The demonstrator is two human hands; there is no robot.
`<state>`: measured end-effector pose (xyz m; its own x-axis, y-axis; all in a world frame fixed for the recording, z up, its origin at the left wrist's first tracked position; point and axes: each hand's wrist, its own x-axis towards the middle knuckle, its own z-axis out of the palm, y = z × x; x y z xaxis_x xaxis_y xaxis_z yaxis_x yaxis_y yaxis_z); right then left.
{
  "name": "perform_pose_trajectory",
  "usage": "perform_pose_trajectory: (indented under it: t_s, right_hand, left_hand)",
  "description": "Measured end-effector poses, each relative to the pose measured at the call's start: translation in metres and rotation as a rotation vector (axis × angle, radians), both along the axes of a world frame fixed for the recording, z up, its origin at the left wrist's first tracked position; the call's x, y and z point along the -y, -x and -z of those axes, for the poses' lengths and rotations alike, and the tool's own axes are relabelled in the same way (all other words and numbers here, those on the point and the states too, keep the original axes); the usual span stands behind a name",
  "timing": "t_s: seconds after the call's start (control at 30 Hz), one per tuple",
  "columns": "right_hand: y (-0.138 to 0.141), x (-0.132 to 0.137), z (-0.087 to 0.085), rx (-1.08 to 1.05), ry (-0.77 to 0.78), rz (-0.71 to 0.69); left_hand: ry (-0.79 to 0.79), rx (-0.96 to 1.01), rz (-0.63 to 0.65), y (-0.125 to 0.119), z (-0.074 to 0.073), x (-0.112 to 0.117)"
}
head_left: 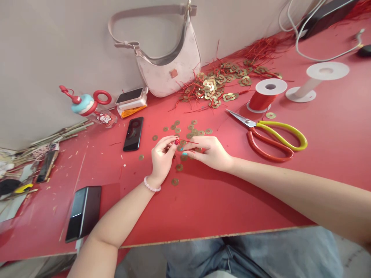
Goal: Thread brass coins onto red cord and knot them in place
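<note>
My left hand, with a pale bead bracelet on its wrist, pinches a thin red cord between thumb and finger. Facing it from the right, my right hand is closed in a pinch on the same cord, whose loose end sticks out past the fingers. Whether a coin is held between the fingertips is too small to tell. Several brass coins with holes lie loose on the red table under and around both hands. Beyond them is a heap of coins tied with red cord.
Scissors with yellow and red handles lie to the right, near a spool of red cord and a bare white spool. A black phone, a drink bottle and a folding phone are leftward. A handbag leans against the wall.
</note>
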<state>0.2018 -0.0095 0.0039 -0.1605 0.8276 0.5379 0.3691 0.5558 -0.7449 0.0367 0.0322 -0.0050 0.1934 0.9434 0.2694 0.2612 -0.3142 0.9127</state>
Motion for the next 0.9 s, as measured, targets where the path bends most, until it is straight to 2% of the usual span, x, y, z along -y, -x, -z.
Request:
perform_pose_trajectory:
  t_s: [0.1, 0.23, 0.33, 0.43, 0.5, 0.6, 0.9]
  right_hand:
    - [0.0003, -0.0005, 0.0028, 0.076, -0.121, -0.040]
    - [-0.0003, 0.0002, 0.0040, 0.298, -0.438, -0.062]
    - [-0.0005, 0.0036, 0.0007, 0.394, -0.662, 0.010]
    - [-0.0003, 0.0056, -0.0021, 0.393, -0.739, 0.101]
    - [0.0001, 0.0046, -0.0014, 0.367, -0.687, 0.109]
    - [0.0007, 0.0008, 0.0028, 0.286, -0.526, 0.055]
    - [0.0002, -0.0024, 0.0031, 0.013, 0.156, -0.020]
  left_hand:
    - [0.001, 0.012, -0.006, -0.0002, 0.0007, -0.0004]
    - [0.003, 0.046, -0.021, -0.0014, 0.0021, -0.0005]
    - [0.004, 0.071, -0.026, -0.0027, 0.0025, -0.0003]
    - [0.012, 0.078, -0.019, -0.0035, 0.0019, 0.0002]
    - [0.008, 0.078, -0.018, -0.0035, 0.0013, 0.0004]
    - [-0.012, 0.056, -0.012, -0.0027, 0.0006, 0.0005]
    - [-0.081, -0.009, 0.025, -0.0020, -0.0027, 0.0031]
